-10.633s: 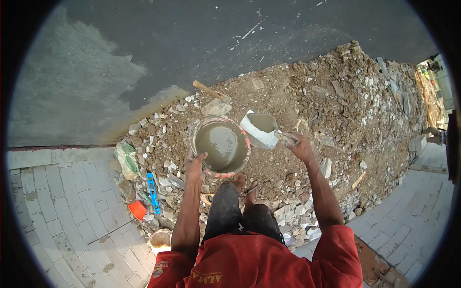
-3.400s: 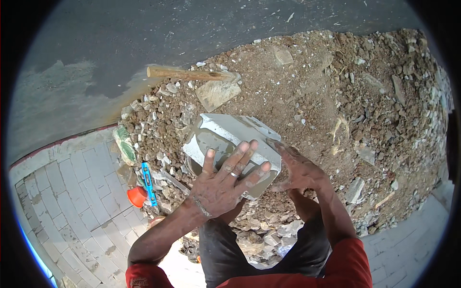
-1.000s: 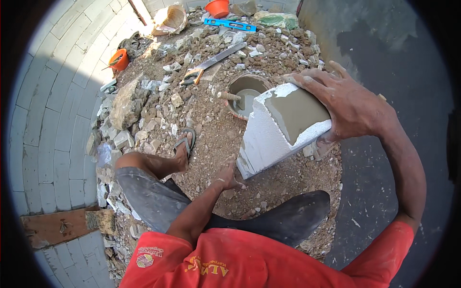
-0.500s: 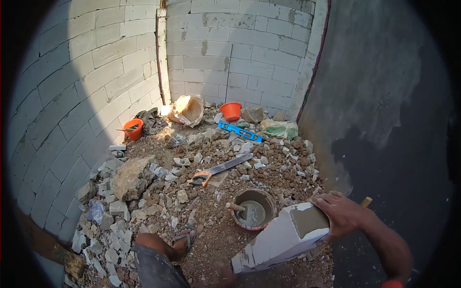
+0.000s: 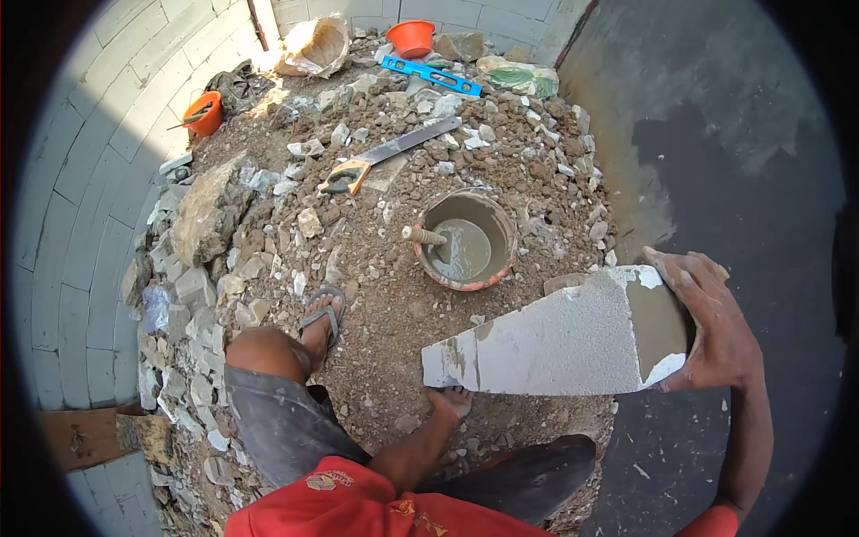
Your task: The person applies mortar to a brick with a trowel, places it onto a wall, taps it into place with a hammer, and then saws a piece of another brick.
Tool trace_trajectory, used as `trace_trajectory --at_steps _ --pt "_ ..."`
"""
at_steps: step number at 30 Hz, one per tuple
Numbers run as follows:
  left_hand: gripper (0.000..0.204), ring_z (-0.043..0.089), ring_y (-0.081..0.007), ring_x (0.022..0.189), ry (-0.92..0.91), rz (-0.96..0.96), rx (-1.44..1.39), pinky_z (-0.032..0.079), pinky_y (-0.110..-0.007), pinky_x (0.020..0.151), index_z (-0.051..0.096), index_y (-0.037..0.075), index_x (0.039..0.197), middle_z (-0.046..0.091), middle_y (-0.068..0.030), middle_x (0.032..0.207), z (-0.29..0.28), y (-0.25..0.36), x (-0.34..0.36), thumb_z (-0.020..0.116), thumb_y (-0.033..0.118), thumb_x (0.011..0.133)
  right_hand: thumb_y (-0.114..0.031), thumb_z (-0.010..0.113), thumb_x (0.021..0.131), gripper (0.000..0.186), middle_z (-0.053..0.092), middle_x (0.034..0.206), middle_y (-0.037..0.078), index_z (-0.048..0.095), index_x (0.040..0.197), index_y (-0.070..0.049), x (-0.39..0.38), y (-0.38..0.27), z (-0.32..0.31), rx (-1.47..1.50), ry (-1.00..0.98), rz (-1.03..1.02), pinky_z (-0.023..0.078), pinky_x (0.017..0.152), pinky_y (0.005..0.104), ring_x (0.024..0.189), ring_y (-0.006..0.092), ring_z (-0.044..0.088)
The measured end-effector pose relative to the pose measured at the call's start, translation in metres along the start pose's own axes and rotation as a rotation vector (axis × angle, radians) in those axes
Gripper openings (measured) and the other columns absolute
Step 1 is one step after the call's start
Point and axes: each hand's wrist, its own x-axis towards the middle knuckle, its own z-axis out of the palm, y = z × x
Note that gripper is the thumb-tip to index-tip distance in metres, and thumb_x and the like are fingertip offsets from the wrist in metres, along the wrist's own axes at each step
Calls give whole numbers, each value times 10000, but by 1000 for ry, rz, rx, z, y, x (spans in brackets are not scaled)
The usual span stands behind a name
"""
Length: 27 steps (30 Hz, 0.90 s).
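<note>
I grip a pale, wedge-shaped block point(image 5: 546, 331) lying crosswise in the lower right of the head view, grey mortar on its wide right end. My right hand point(image 5: 713, 329) is closed round that end. My left hand point(image 5: 443, 404) holds the narrow left end from beneath, its fingers partly hidden. Just above the block stands a bucket point(image 5: 490, 224) of wet mortar, a tool's pale handle point(image 5: 420, 234) sticking out of it. My feet point(image 5: 315, 336) and bent knees are to the left, on rubble.
A saw point(image 5: 403, 143), blue level point(image 5: 429, 75), orange buckets point(image 5: 411, 38) point(image 5: 205, 116) and torn sack point(image 5: 313, 49) lie on the rubble point(image 5: 349, 242). Block walls point(image 5: 80, 251) border the left and back, a dark plastered wall point(image 5: 707, 161) the right. A large stone point(image 5: 206, 210) is at left.
Earlier I held the bucket and trowel; later both hands moved to the block. In the last second the block has swung level and lower, right of the bucket, and my view has turned.
</note>
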Motion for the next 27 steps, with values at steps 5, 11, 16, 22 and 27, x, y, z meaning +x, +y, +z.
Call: trace_trajectory --at_steps 5,11,16,22,27 --pt "761 468 -329 1363 -47 -16 84 317 -532 1183 594 166 1346 540 -85 1442 9 10 18 330 740 922 -326 902 345 1284 580 1281 153 436 1514 -69 23 -48 -11 -90 4 2 338 1102 546 1142 359 565" --pt "747 493 -343 1338 103 -82 101 320 -548 1177 606 165 1338 563 -97 1418 33 29 -38 320 722 931 -410 900 366 1252 597 1179 186 472 1470 -3 72 -95 -65 -80 -3 24 334 1076 549 1105 365 568" --pt "770 415 -349 1399 114 -65 96 275 -568 1193 509 179 1457 454 -89 1523 84 70 -135 287 690 924 -447 903 410 1222 604 1140 182 477 1460 9 132 -133 -187 -58 -36 -22 333 1070 532 1086 360 569" --pt "795 364 -361 1446 -24 75 70 277 -602 1179 444 155 1515 400 -97 1581 312 119 -342 320 692 940 -470 914 400 1236 620 1144 162 484 1449 23 227 -189 -398 -57 -18 -108 340 1063 507 1084 338 570" --pt "782 388 -324 1414 -203 40 58 256 -543 1204 462 135 1475 423 -98 1537 488 155 -417 427 668 905 -516 929 407 1252 649 1199 167 491 1450 20 266 -241 -593 -140 141 -11 405 1009 503 1111 323 573"
